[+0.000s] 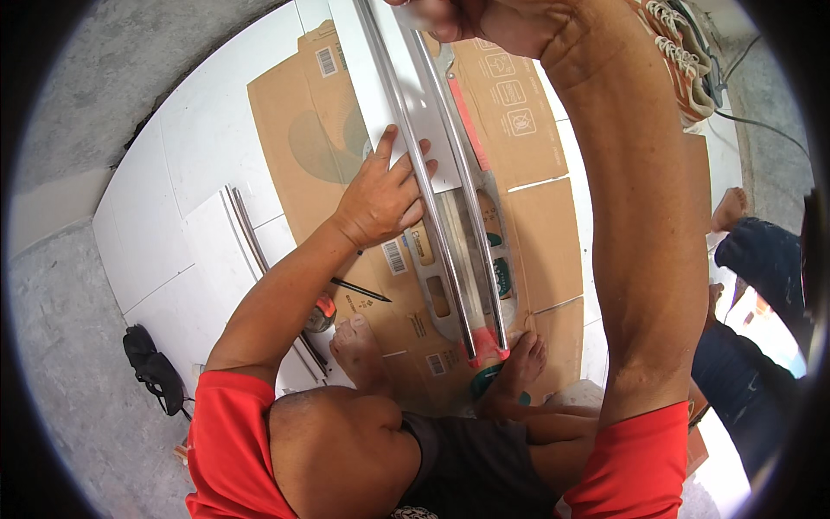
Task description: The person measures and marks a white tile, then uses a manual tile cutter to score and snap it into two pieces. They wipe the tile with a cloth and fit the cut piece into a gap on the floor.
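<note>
Two metal rails (443, 245) ran lengthwise past the nearer, spread left hand (380, 195) toward the right hand (458, 19), whose grip I couldn't tell.

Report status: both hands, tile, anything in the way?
Left hand spread on white tile. Right hand at upper frame edge, grip unclear. Tile under twin metal rails. Black pencil left of rails, off their path.

Brown cardboard (545, 233) carries white barcode labels (394, 257) and a column of square pictograms (508, 92).
</note>
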`<action>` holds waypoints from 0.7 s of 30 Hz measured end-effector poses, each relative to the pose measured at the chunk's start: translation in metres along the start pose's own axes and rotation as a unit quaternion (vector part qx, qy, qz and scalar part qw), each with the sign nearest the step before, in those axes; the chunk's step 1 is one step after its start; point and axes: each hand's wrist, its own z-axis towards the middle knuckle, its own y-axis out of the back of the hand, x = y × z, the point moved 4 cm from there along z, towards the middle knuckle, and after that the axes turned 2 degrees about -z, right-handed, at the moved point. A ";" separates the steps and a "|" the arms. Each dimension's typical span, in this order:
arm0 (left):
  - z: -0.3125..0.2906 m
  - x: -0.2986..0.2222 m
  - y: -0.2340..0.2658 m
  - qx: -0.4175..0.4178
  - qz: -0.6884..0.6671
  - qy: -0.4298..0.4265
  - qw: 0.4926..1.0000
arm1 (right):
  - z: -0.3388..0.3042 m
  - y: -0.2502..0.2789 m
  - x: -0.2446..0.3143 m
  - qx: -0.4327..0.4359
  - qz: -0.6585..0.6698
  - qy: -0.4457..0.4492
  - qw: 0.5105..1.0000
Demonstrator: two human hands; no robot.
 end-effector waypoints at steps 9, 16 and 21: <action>0.001 0.000 0.000 0.014 0.016 0.031 0.999 | 0.004 0.003 -0.004 0.062 0.046 0.018 0.997; -0.002 0.001 0.004 0.017 0.016 0.069 0.997 | 0.001 0.002 0.001 0.042 0.031 -0.016 0.998; -0.011 0.018 0.004 0.037 -0.014 0.086 0.996 | 0.011 0.004 -0.004 -0.002 0.012 -0.042 0.999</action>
